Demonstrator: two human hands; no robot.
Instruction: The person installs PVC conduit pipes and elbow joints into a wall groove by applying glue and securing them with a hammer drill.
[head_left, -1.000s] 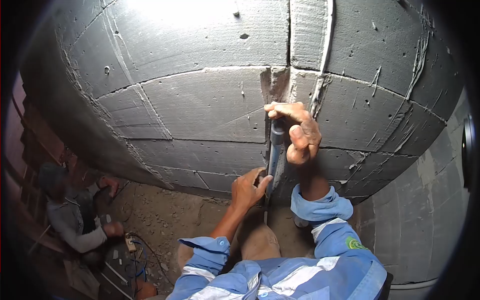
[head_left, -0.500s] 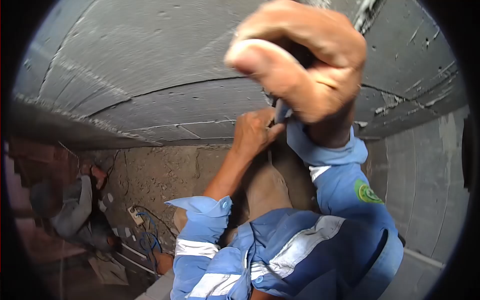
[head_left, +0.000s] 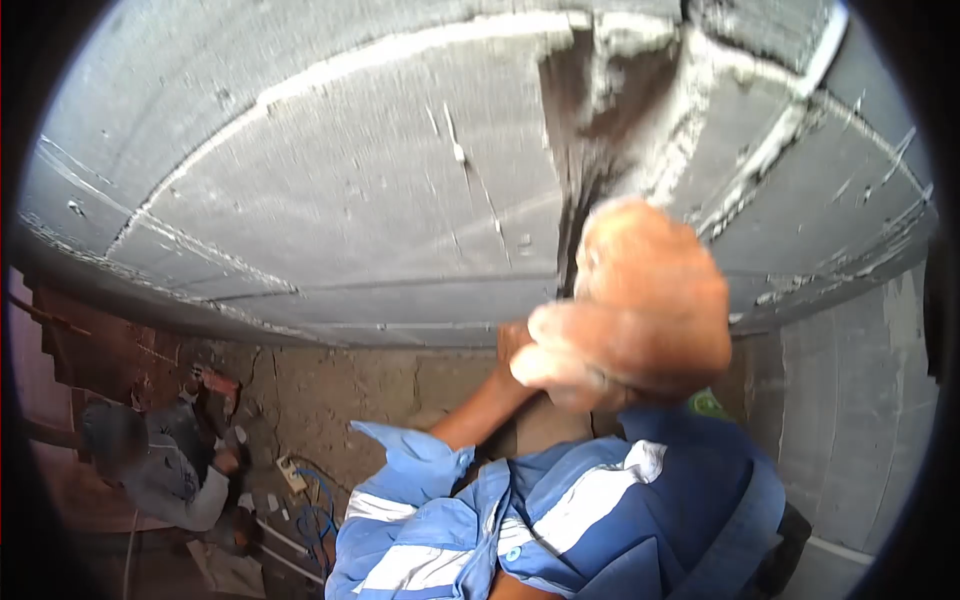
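Note:
My right hand (head_left: 640,310) is closed, its fingers curled in front of the grey wall (head_left: 370,180). It is blurred, and whatever it holds is hidden. Behind it, lower on the wall, only part of my left hand (head_left: 512,342) shows; its fingers are covered by the right hand. A rough vertical groove (head_left: 580,120) with broken edges runs down the wall to just above my right hand.
On the left, a person (head_left: 170,460) in grey sleeves crouches near a red power tool (head_left: 218,385). A socket block (head_left: 292,474) and blue cable (head_left: 318,520) lie on the dirt floor (head_left: 380,390). Another grey wall (head_left: 850,390) stands at the right.
My right hand has come down in the view and now covers most of my left hand. More of the wall groove shows. The person on the left has shifted posture, and the red tool has come into view.

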